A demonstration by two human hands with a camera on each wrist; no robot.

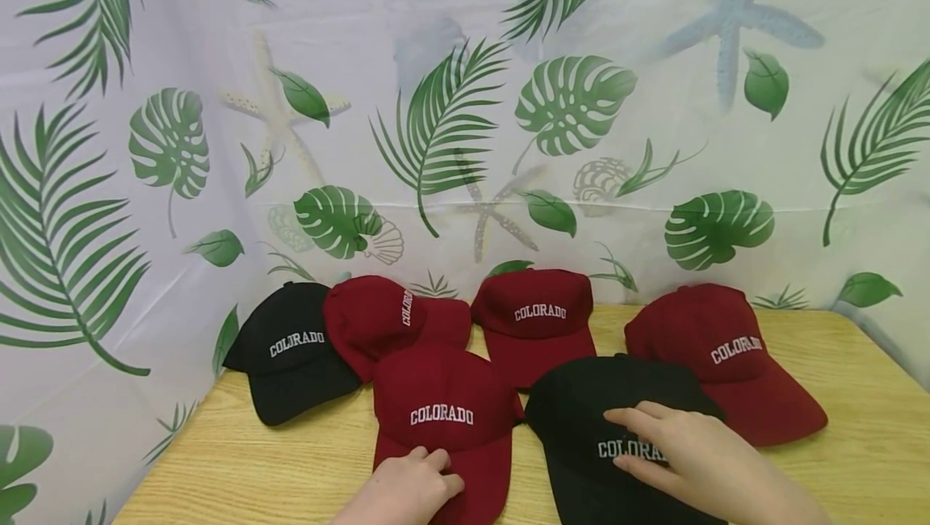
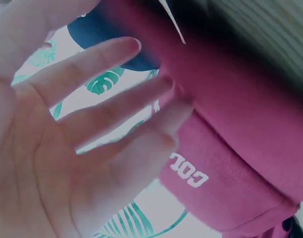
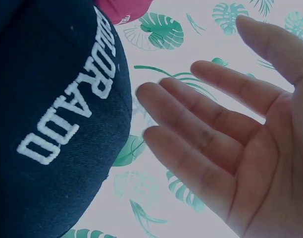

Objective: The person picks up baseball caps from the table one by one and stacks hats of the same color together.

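In the head view my left hand is at the brim of the front red cap, which carries white COLORADO lettering. The left wrist view shows that hand's fingers extended, their tips right at the red cloth. My right hand is over the front of a black cap and covers the end of its lettering. Seen from the right wrist, this black cap stands beside the spread, nearly straight fingers, with a gap between them.
Behind are a black cap at left, a red cap turned sideways overlapping it, a red cap in the middle and another red cap at right. All sit on a wooden table before a leaf-patterned cloth.
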